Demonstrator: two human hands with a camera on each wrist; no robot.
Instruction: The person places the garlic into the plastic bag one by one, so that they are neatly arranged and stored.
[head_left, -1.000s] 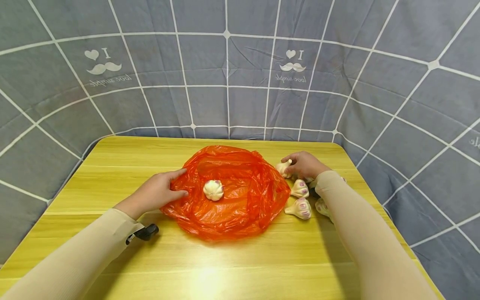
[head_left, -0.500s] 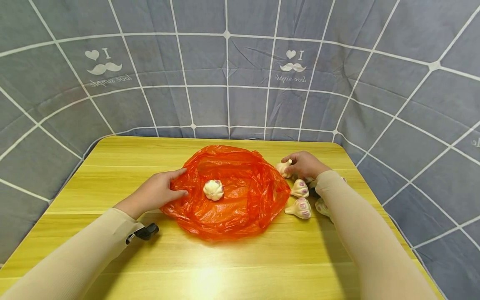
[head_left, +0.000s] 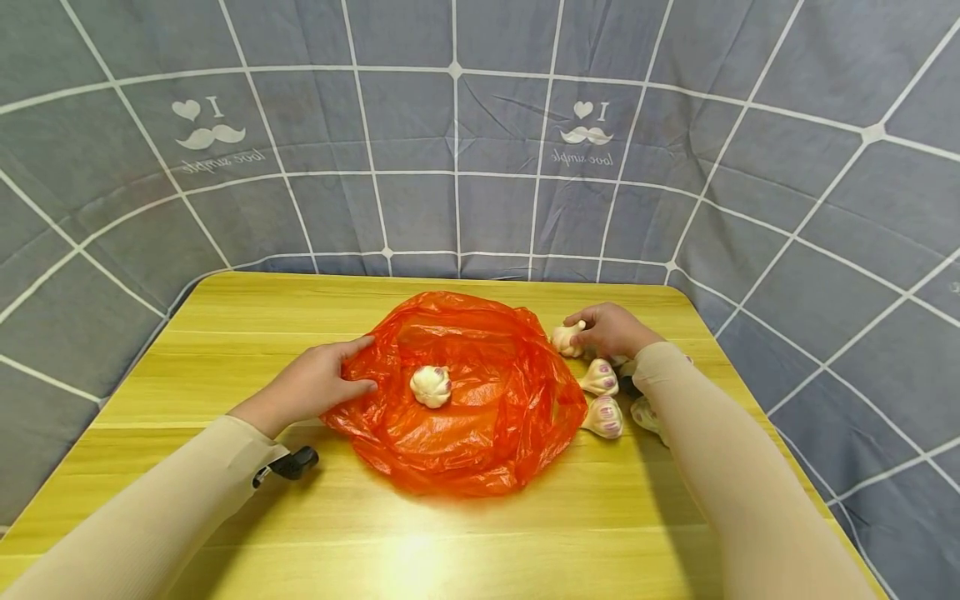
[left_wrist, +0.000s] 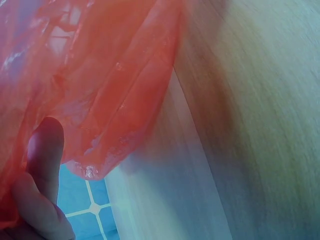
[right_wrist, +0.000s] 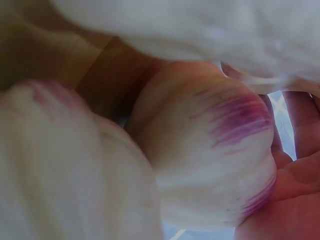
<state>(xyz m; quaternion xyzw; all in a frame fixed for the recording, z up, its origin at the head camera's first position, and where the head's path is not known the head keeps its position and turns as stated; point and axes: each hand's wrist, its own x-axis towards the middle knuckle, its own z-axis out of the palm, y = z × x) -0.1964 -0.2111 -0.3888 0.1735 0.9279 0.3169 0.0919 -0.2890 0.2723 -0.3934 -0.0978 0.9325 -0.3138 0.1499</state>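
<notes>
Garlic bulb, white with purple streaks, sits gripped in the curled right hand.

Yellow wooden table: orange plastic bag at centre, garlic bulbs just right.

The grey backdrop cloth shows a heart, an "I" and a moustache, twice; the small script beneath looks mirrored, possibly "love simple".
</notes>
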